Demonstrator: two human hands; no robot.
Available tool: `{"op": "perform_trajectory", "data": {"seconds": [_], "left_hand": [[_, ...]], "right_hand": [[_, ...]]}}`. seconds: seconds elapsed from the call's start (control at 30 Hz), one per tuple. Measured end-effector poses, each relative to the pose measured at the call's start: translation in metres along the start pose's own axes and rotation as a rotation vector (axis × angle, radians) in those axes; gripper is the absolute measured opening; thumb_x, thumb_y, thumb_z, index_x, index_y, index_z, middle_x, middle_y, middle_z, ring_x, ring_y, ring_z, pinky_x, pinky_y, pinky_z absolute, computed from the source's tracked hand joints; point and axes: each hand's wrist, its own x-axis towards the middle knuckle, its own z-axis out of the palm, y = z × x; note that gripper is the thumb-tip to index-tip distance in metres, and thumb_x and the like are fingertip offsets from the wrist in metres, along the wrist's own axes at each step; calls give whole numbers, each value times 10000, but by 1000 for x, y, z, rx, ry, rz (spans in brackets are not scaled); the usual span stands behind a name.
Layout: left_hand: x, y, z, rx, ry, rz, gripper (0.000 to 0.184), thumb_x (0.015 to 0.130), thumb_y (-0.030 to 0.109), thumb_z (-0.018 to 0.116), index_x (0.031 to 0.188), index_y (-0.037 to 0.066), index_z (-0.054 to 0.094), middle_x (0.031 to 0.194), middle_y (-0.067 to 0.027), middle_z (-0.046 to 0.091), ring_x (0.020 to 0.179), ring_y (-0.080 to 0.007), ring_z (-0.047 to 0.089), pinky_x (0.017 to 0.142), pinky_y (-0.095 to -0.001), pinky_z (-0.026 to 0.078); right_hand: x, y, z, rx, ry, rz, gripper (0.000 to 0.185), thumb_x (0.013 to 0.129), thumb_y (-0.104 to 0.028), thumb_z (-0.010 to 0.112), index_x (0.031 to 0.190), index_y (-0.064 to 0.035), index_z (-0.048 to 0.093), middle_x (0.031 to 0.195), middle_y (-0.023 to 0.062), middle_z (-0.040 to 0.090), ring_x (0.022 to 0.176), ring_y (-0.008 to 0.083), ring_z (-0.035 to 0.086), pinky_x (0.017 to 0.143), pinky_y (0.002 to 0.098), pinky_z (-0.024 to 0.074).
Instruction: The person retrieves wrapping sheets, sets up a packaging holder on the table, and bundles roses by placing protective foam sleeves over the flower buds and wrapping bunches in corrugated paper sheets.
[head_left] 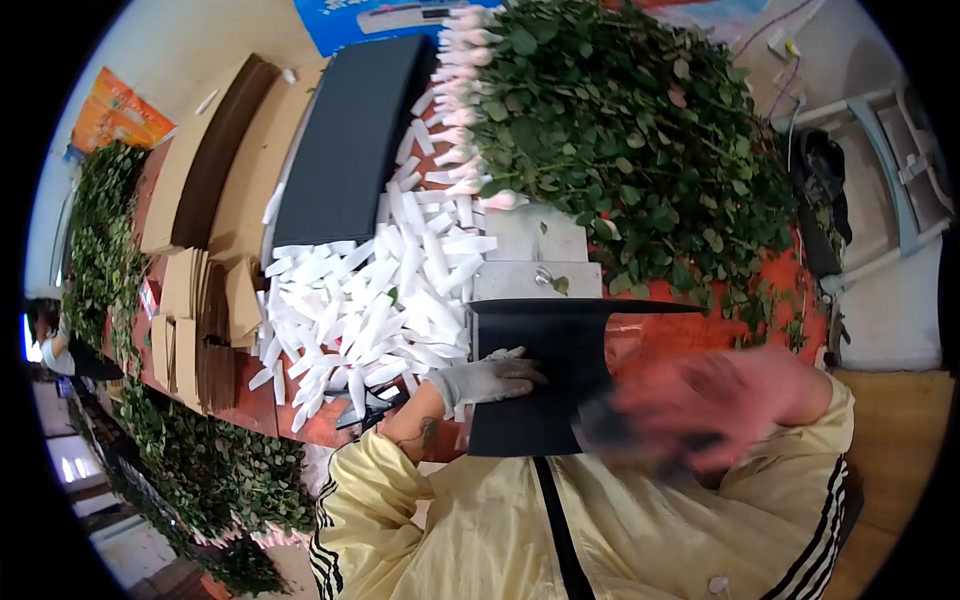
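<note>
A black sheet [540, 350] lies in front of my body, its far edge raised beside a metal plate [535, 281]. My left hand [487, 381], in a pale glove, rests flat on the sheet's left part with fingers stretched out. Over the sheet's right edge is my right hand [690, 405], in a reddish glove and smeared by motion. Something dark shows at its fingers, too blurred to name. White sleeves [385, 290] lie in a loose heap left of the sheet. Beyond the metal plate, leafy stems with pale pink wrapped heads [465, 110] form a large pile.
Folded cardboard [205, 150] and a long black board [355, 140] lie at the far left. More leafy stems [220, 460] are at the lower left. A metal-framed chair [900, 190] stands on the right. Part of another person [55, 350] shows at the left edge.
</note>
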Motion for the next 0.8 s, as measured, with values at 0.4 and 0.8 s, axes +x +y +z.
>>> {"op": "perform_trajectory", "data": {"seconds": [0.4, 0.8], "left_hand": [[-5, 18, -4, -270, -59, -237, 290, 921, 95, 325, 1142, -5, 484, 1271, -196, 435, 1217, -328, 381, 1082, -469, 182], [-4, 14, 2, 181, -259, -277, 304, 796, 189, 496, 1064, 63, 564, 1063, -96, 591, 1013, -241, 530, 909, -360, 397]], "right_hand": [[-106, 123, 87, -335, -765, 1177, 208, 692, -267, 613, 839, -128, 659, 872, 40, 644, 805, 197, 605, 650, 357, 458], [37, 186, 146, -48, 301, 342, 433, 800, -249, 553, 1189, -65, 498, 1277, 154, 425, 1161, 308, 427, 954, 386, 352]]}}
